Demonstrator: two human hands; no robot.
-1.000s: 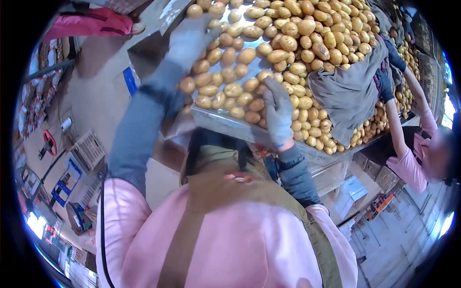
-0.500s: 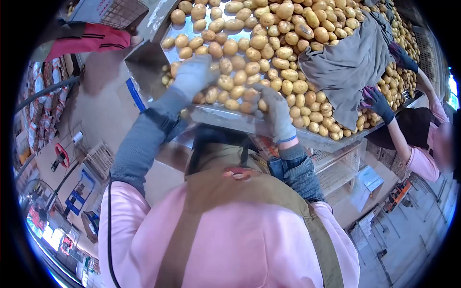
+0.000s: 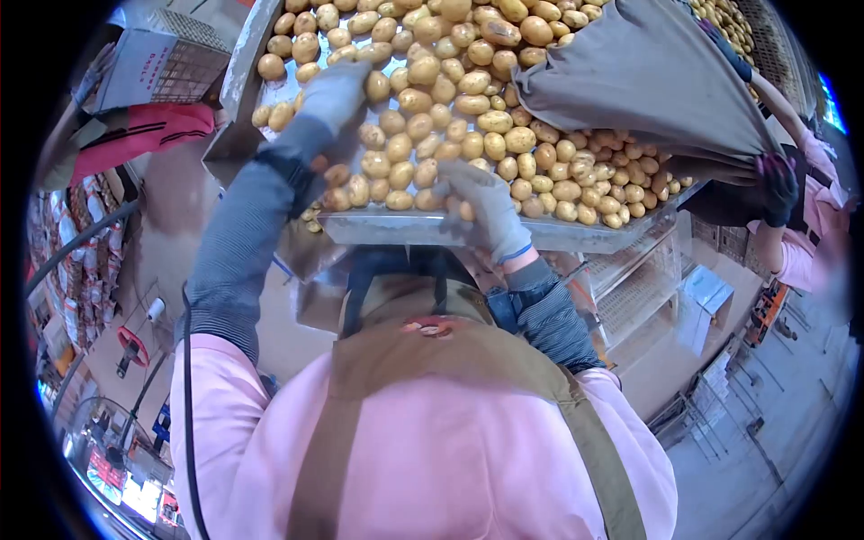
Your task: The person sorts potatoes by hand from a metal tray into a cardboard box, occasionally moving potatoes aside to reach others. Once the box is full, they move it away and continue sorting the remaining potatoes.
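Many yellow-brown potatoes [image 3: 474, 83] lie on a metal sorting table [image 3: 423, 225]. My left hand [image 3: 335, 93], in a pale grey glove, reaches over the table's left part among the potatoes. Its fingers are smeared by motion, so any grip is hidden. Near the front rim, my right hand [image 3: 490, 207], also gloved, has its fingers apart and curved over the potatoes. One potato shows just under these fingers. Both forearms wear dark grey sleeves.
On the right, a co-worker's gloved hand [image 3: 778, 189] holds a grey cloth [image 3: 643, 85] stretched over the potatoes. Another gloved hand [image 3: 724, 45] is farther back. Plastic crates [image 3: 634, 283] stand below the table. A pink cloth [image 3: 144, 139] hangs at left.
My left hand has moved up and left over the potatoes. My right hand has shifted left along the rim. The co-worker has pulled the grey cloth out taut to the right.
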